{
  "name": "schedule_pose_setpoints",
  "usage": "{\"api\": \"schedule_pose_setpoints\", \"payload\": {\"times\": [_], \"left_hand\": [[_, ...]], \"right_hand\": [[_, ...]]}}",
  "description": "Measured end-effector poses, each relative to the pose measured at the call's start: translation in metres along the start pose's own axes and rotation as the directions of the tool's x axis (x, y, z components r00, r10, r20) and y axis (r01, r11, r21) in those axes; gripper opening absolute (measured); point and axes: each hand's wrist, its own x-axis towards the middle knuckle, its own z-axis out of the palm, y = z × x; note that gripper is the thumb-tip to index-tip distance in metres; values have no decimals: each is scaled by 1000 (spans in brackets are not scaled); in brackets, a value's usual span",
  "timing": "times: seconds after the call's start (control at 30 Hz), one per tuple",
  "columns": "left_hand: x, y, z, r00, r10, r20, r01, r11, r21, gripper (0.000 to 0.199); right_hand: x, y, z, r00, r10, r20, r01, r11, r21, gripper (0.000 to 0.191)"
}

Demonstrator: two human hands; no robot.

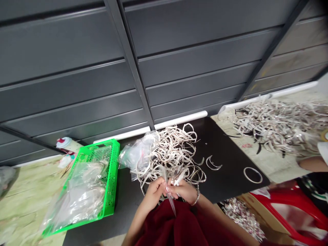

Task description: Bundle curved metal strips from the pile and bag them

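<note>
My left hand (156, 190) and my right hand (186, 192) meet in front of my body, fingers closed. Between them both grip a clear plastic bag (171, 202), seen nearly edge-on, its lower end pointing toward my dark red clothing. Beside the right fingers are pale, shiny strips (179, 173); whether that hand also holds some, I cannot tell. Just beyond my hands lies a tangled pile of pale curved strips (172, 147) on the black mat (222, 143). Several clear plastic bags (138, 153) lie against the pile's left side.
On the left stands a green basket (116, 160) with filled clear bags (87, 194), a bottle (68, 143) behind it. A ring (253, 175) and curved pieces (213, 164) lie right. Farther right are another strip heap (282, 123), a person's arm (312, 164) and a red stool (289, 205).
</note>
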Motion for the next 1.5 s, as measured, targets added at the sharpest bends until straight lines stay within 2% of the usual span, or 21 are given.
{"api": "schedule_pose_setpoints", "payload": {"times": [0.13, 0.2, 0.27, 0.33, 0.37, 0.47, 0.53, 0.6, 0.7, 0.83, 0.9, 1.0, 1.1, 1.17, 1.23, 1.33, 1.37, 1.43, 1.5], "left_hand": [[0, 0, -2, 999, -9, -44, 10, 1000, 27, 29], [1, -2, -6, 986, 8, -169, 18, 989, 150, 25], [1, -4, -10, 948, 38, -317, 58, 957, 286, 21], [1, -5, -12, 924, 49, -380, 86, 941, 329, 11], [1, -5, -11, 926, 51, -373, 78, 944, 322, 11], [1, -4, -9, 951, 90, -297, 10, 948, 318, 52], [3, -1, -8, 961, 142, -238, -41, 923, 384, 64], [6, 3, -11, 968, 189, -162, -99, 889, 446, 57], [8, 9, -20, 976, 207, -68, -149, 861, 486, 48], [5, 16, -25, 986, 164, 13, -146, 842, 519, 41], [4, 16, -23, 991, 123, 44, -128, 837, 532, 32], [3, 14, -17, 998, 70, 4, -59, 801, 596, 26], [4, 11, -14, 994, 56, -97, 24, 738, 674, 29], [4, 8, -14, 986, 67, -153, 62, 706, 706, 30], [3, 7, -12, 978, 86, -188, 78, 688, 722, 31], [4, 9, -8, 972, 108, -211, 81, 686, 723, 31], [5, 11, -7, 970, 112, -216, 79, 694, 715, 31], [6, 15, -4, 968, 127, -218, 59, 725, 686, 31], [6, 19, -2, 960, 163, -228, 27, 756, 654, 30]], "right_hand": [[-1, -1, 1, 999, 23, -23, -24, 999, -41, 35], [-1, -4, 1, 994, 27, -108, -36, 996, -86, 35], [-1, -7, 1, 982, 10, -187, -38, 988, -150, 34], [-2, -9, 1, 982, -11, -189, -34, 972, -231, 31], [-2, -10, 1, 986, -18, -163, -28, 960, -277, 29], [-1, -8, 5, 995, -78, -67, 46, 919, -392, 22], [-1, -6, 9, 989, -144, -27, 117, 890, -440, 19], [0, -7, 11, 983, -182, -10, 155, 865, -477, 17], [0, -11, 6, 978, -202, -47, 142, 816, -560, 15], [0, -15, -10, 955, -254, -152, 92, 743, -663, 14], [0, -14, -17, 952, -259, -162, 78, 719, -691, 14], [-1, -14, -18, 950, -246, -191, 68, 764, -642, 18], [-4, -26, -10, 906, -266, -328, 113, 901, -420, 14], [-7, -40, -1, 868, -283, -408, 193, 949, -248, 11], [-10, -53, 9, 838, -311, -448, 297, 949, -105, 15], [-11, -60, 24, 824, -354, -443, 400, 916, 11, 18], [-10, -58, 27, 829, -370, -419, 399, 917, -20, 15], [-8, -47, 31, 857, -393, -335, 347, 919, -189, 8], [-5, -29, 31, 888, -387, -249, 266, 873, -408, 15]]}}
